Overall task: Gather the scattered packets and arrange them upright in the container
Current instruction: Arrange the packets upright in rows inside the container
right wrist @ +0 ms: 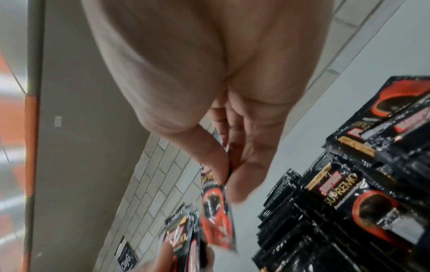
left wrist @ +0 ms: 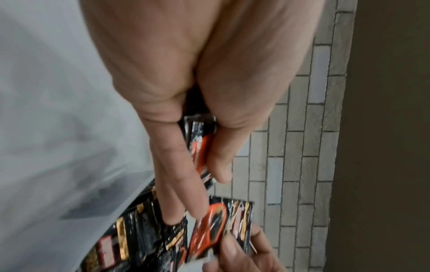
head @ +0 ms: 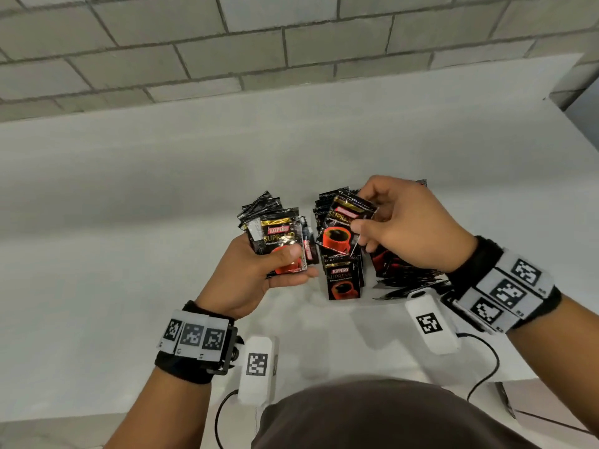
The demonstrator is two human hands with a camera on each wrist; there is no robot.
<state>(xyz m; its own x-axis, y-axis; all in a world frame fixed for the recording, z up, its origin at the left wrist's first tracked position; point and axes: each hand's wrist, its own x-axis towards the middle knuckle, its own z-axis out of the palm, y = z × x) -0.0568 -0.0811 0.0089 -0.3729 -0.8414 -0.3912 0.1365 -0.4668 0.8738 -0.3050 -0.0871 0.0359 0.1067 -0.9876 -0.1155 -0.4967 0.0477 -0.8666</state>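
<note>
Head: packets (head: 278, 244) in both hands

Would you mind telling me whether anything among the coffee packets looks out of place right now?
Nothing looks torn or spilled. The heap of packets under the right hand lies flat and jumbled, unlike the upright row. The left hand holds a fanned stack.

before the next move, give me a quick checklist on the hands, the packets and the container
1. Left hand grips a stack of packets: ok.
2. Right hand pinches a single packet: ok.
3. Single packet lined up with the stack: not ok, it sits tilted and apart.
4. Loose packets remain on the table: not ok, a pile lies under the right hand.
5. Container located: cannot tell.
6. Standing packets steady: cannot tell.
</note>
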